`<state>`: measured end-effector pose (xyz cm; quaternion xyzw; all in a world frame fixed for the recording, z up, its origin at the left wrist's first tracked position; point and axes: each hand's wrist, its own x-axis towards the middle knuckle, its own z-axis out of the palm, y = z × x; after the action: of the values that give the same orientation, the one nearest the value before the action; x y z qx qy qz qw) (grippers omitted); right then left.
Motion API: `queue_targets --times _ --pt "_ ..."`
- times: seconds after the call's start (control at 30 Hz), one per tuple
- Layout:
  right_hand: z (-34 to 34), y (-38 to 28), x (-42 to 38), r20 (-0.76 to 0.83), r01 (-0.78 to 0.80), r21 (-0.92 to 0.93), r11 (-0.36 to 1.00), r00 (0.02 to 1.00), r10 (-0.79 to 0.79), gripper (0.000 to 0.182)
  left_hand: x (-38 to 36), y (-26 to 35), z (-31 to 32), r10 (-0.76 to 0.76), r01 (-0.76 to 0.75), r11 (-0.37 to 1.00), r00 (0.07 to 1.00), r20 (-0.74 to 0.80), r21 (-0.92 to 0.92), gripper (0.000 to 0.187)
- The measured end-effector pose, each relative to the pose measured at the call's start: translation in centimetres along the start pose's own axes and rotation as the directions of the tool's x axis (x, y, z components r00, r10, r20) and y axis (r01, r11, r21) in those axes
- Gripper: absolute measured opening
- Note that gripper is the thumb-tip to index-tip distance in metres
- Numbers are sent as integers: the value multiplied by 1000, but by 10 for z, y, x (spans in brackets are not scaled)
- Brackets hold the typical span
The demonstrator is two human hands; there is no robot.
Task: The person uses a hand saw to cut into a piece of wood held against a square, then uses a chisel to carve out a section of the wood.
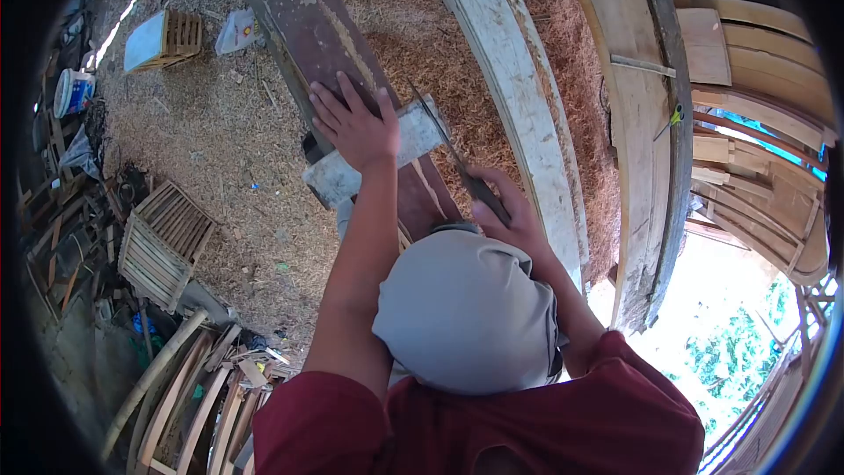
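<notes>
My left hand (356,127) lies flat with fingers spread. It presses on a short pale, weathered board (334,178) that lies crosswise over a long brown plank (303,22), and its fingertips reach onto the plank. In my right hand (512,211) is the dark handle of a handsaw (450,145), with the fingers wrapped around it. The narrow blade, seen nearly edge-on, points up and left and crosses the right end of the pale board. A grey cap (462,312) covers the near end of the plank.
A long whitish beam (505,70) runs just right of the saw, with a curved timber (637,141) beyond it. Wood shavings (237,132) cover the ground. Slatted wooden stools (167,242), a white bucket (74,92) and stacked wood pieces (207,405) stand to the left.
</notes>
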<state>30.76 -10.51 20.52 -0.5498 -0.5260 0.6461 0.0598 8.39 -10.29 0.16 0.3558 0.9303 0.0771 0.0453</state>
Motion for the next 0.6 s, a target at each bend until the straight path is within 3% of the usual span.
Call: queue_targets --times 0.07,0.17,0.27,0.37,0.47,0.6 --pt "-14 2 -9 17 35 98 995 999 -37 50 1 2 -1 -1 1 1000 1000 10 -30 77" --pt "-22 13 4 59 115 34 993 991 -117 53 -1 1 -1 12 -11 997 1000 11 -73 74" --pt "-13 -11 38 82 -81 74 994 994 75 56 0 0 -3 15 -15 995 1000 -1 -96 72" --pt "-11 -3 58 111 -136 107 985 986 124 62 2 4 -5 21 -22 993 1000 -10 -117 72" --pt "-21 30 58 183 12 180 984 982 -46 70 -2 4 -9 15 -14 994 1000 9 -111 72" --pt "-24 24 64 263 -18 301 953 963 -65 74 0 5 -7 35 -35 994 999 -5 -105 72"
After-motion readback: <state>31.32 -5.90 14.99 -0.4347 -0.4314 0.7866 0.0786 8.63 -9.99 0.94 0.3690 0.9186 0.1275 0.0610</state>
